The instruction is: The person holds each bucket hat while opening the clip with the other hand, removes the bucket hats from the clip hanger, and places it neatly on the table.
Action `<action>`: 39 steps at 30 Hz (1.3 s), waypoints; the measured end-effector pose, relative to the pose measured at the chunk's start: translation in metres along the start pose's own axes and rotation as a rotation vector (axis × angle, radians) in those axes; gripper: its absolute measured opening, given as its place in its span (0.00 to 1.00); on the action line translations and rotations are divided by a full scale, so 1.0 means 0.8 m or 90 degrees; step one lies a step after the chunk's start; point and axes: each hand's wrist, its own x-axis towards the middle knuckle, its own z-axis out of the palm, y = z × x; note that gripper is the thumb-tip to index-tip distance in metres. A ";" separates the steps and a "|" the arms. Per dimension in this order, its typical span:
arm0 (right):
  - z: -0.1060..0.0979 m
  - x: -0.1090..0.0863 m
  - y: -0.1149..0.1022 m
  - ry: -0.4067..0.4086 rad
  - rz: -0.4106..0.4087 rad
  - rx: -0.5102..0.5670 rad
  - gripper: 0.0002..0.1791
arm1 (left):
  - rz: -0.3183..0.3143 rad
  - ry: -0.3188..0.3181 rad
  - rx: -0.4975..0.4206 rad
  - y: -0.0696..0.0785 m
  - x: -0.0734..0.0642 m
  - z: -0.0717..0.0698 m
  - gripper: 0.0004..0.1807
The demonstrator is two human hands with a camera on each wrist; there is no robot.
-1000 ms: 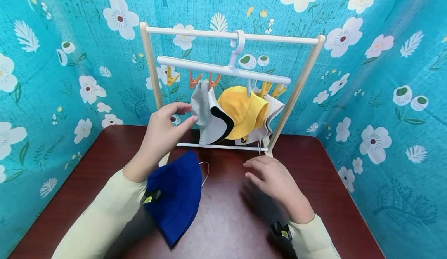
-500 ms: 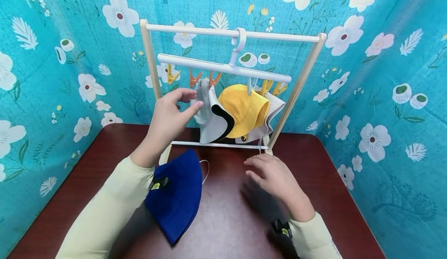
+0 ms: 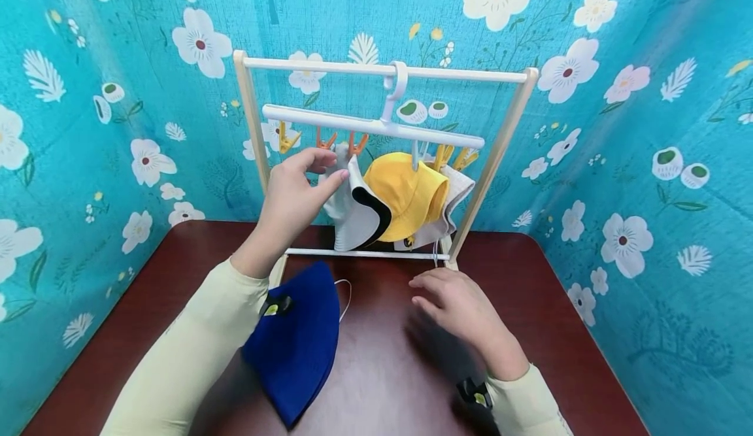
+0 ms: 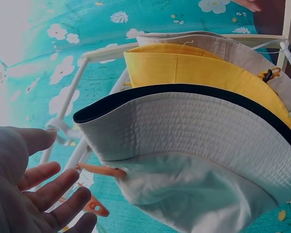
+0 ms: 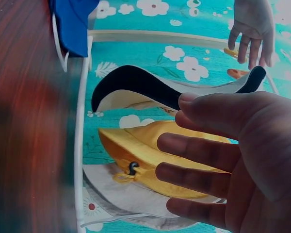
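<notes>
My left hand (image 3: 294, 191) is raised in front of a whitish bucket hat (image 4: 184, 126) with a black inner edge. Its fingers are spread with nothing in them, and the left wrist view shows a gap to the hat. An orange clothespin (image 4: 104, 170) bites that hat's edge. Beside it hang a yellow bucket hat (image 3: 400, 194) and, behind, a pale grey-beige hat (image 4: 233, 53). Low over the table at right, my right hand (image 3: 459, 302) is relaxed and holds nothing. A dark blue bucket hat (image 3: 300, 344) lies folded on the table, below my left forearm.
A wooden rack (image 3: 512, 142) stands at the table's back, with a white hanger (image 3: 353, 122) hooked on its top bar. The hanger's leftmost yellow clothespin (image 3: 287, 138) holds nothing. Floral blue cloth (image 3: 647, 161) surrounds the brown table (image 3: 382, 370) on the visible sides.
My left hand has shifted a little to the right, closer over the whitish hat and the orange clothespins. My right hand and the blue hat have stayed put.
</notes>
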 end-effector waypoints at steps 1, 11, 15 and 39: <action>0.002 -0.001 0.000 -0.001 -0.002 0.000 0.17 | -0.002 0.001 -0.003 -0.002 0.001 0.003 0.22; 0.006 -0.001 0.001 -0.006 -0.003 -0.001 0.15 | -0.023 0.021 -0.016 -0.001 0.022 0.020 0.21; 0.003 0.000 -0.001 -0.010 0.001 0.001 0.16 | -0.051 0.018 0.011 0.000 0.030 0.024 0.21; -0.002 -0.002 -0.001 -0.020 0.007 0.008 0.16 | -0.135 -0.013 0.178 0.015 0.061 0.043 0.30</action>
